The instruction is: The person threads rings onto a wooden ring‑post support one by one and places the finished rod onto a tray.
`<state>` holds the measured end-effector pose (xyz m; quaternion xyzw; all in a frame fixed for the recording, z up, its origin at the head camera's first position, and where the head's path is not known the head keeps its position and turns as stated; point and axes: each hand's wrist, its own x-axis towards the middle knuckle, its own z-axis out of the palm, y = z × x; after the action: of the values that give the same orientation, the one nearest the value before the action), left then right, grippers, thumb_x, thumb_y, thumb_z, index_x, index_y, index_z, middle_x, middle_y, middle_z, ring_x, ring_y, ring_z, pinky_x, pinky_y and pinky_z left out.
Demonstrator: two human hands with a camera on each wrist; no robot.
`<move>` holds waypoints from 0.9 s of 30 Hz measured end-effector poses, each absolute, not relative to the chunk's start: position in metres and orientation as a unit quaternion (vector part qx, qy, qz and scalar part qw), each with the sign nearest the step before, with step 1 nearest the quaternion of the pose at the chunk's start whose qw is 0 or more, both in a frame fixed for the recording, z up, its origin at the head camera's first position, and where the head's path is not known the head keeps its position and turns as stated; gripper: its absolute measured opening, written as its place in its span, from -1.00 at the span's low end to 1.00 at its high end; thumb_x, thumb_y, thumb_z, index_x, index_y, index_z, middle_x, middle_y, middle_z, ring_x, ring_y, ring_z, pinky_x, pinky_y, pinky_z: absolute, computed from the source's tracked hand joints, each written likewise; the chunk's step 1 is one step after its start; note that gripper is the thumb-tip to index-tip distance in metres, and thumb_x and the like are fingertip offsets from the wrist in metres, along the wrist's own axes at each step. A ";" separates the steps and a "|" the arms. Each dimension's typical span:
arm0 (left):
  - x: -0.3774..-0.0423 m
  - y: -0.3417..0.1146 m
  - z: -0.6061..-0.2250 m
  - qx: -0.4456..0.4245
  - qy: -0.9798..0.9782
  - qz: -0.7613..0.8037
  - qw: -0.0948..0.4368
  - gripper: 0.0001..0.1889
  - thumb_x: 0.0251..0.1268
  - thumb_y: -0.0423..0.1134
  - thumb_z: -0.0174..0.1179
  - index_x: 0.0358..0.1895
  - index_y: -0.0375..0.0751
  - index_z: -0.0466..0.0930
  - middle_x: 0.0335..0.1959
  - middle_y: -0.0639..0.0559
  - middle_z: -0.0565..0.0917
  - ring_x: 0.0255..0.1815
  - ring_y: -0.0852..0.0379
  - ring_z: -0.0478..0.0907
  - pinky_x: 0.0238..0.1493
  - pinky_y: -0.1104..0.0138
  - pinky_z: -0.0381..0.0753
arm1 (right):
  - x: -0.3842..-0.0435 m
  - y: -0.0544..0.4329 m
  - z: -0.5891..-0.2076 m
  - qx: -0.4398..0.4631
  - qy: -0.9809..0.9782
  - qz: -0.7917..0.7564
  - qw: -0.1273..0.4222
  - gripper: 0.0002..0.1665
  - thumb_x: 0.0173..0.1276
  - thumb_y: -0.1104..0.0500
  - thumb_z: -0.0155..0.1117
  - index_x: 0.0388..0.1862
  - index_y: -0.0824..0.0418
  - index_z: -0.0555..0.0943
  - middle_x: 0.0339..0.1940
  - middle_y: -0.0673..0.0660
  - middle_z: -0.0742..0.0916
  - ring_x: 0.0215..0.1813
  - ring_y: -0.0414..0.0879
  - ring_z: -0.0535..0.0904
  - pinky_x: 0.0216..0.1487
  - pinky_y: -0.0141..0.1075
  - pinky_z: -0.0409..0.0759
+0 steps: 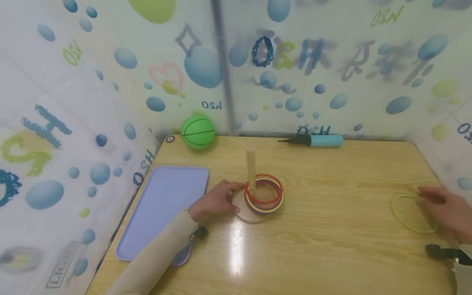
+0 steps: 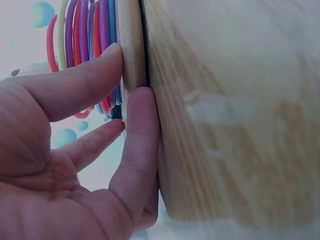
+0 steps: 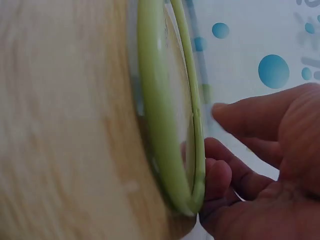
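Observation:
A wooden ring-toss stand has an upright post (image 1: 251,166) on a round base (image 2: 133,47). Several red, yellow, purple and blue rings (image 2: 104,30) are stacked around the post. My left hand (image 1: 215,200) grips the left edge of the base, thumb on its upper edge and fingers against its side. Over at the table's right, a yellow-green ring (image 3: 154,85) lies flat. My right hand (image 1: 448,209) is beside that ring, thumb spread away from it. In the right wrist view, the lower fingers (image 3: 218,177) are right at the ring's rim.
A lavender tray (image 1: 162,205) lies left of the stand, partly under the left forearm. Toward the back stand a green ball (image 1: 198,132) and, farther right, a blue hand pump (image 1: 326,141). Patterned walls enclose the wooden table (image 1: 332,246) at the back and sides.

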<state>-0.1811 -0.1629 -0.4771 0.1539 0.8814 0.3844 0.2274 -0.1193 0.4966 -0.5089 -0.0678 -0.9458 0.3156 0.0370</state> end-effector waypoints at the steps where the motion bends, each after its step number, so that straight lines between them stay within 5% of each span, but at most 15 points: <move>1: -0.181 -0.163 -0.478 0.153 0.881 0.386 0.228 -0.11 0.01 -0.30 0.61 0.52 0.13 0.50 0.14 -0.13 0.49 -0.01 0.02 0.45 -0.01 0.20 0.55 | -0.119 0.497 -0.509 -0.063 -0.951 0.302 0.033 -0.45 0.53 0.17 0.31 0.28 0.58 0.50 -0.21 -0.35 0.76 -0.24 -0.88 0.16 -0.34 -0.68 0.30; 5: -0.180 -0.162 -0.478 0.147 0.880 0.390 0.229 -0.11 0.01 -0.31 0.61 0.51 0.14 0.50 0.15 -0.13 0.48 0.01 0.01 0.45 0.00 0.20 0.55 | -0.121 0.493 -0.507 -0.046 -0.969 0.241 0.022 -0.53 0.42 0.28 0.37 0.19 0.57 0.56 -0.04 0.60 0.70 -0.32 -0.75 0.25 -0.40 -0.52 0.33; 10: -0.179 -0.162 -0.477 0.143 0.880 0.391 0.229 -0.11 0.01 -0.31 0.61 0.51 0.17 0.50 0.13 -0.13 0.48 0.00 0.00 0.46 -0.01 0.20 0.55 | -0.125 0.486 -0.501 -0.016 -0.978 0.209 0.011 -0.66 0.39 0.35 0.32 0.07 0.54 0.63 -0.10 0.57 0.73 -0.30 -0.06 0.66 -0.38 -0.42 0.37; 12: -0.180 -0.162 -0.477 0.144 0.881 0.388 0.228 -0.11 0.01 -0.30 0.61 0.51 0.19 0.50 0.11 -0.13 0.48 -0.01 0.01 0.45 -0.01 0.20 0.55 | -0.126 0.484 -0.500 0.000 -0.977 0.213 0.005 -0.68 0.41 0.35 0.31 0.06 0.55 0.65 -0.02 0.62 0.71 -0.27 0.05 0.68 -0.37 -0.44 0.38; 15: -0.180 -0.163 -0.478 0.145 0.881 0.387 0.229 -0.11 0.00 -0.30 0.61 0.51 0.20 0.50 0.10 -0.12 0.48 -0.01 0.01 0.46 -0.01 0.20 0.55 | -0.127 0.480 -0.498 0.012 -0.974 0.226 -0.007 -0.65 0.48 0.30 0.31 0.10 0.57 0.64 0.09 0.66 0.66 -0.28 -0.20 0.64 -0.38 -0.52 0.38; 19: -0.181 -0.163 -0.480 0.143 0.883 0.385 0.229 -0.11 0.00 -0.29 0.62 0.50 0.21 0.51 0.11 -0.12 0.49 -0.01 0.01 0.47 -0.01 0.19 0.56 | -0.128 0.472 -0.495 0.022 -0.964 0.264 -0.018 -0.55 0.59 0.20 0.24 0.23 0.57 0.58 0.08 0.61 0.70 -0.22 -0.61 0.45 -0.37 -0.55 0.47; 24: -0.180 -0.163 -0.478 0.143 0.886 0.377 0.227 -0.11 0.03 -0.28 0.60 0.52 0.19 0.48 0.14 -0.10 0.49 0.00 0.02 0.46 0.01 0.19 0.55 | -0.131 0.455 -0.482 0.044 -0.938 0.342 -0.028 -0.48 0.66 0.15 0.16 0.36 0.55 0.47 -0.07 -0.14 0.76 -0.15 -0.68 0.50 -0.31 -0.45 0.69; 27: -0.180 -0.163 -0.477 0.143 0.887 0.377 0.227 -0.11 0.03 -0.29 0.60 0.52 0.17 0.48 0.14 -0.11 0.48 0.01 0.02 0.44 0.02 0.19 0.54 | -0.135 0.441 -0.471 0.045 -0.929 0.366 -0.041 -0.46 0.68 0.10 0.15 0.41 0.46 0.44 -0.10 -0.38 0.67 -0.12 -0.61 0.58 -0.27 -0.40 0.74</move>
<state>-0.1795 -0.1629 -0.4768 0.1431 0.8866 0.3765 0.2275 -0.1345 0.4408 -0.4714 0.0453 -0.9287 0.3657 -0.0415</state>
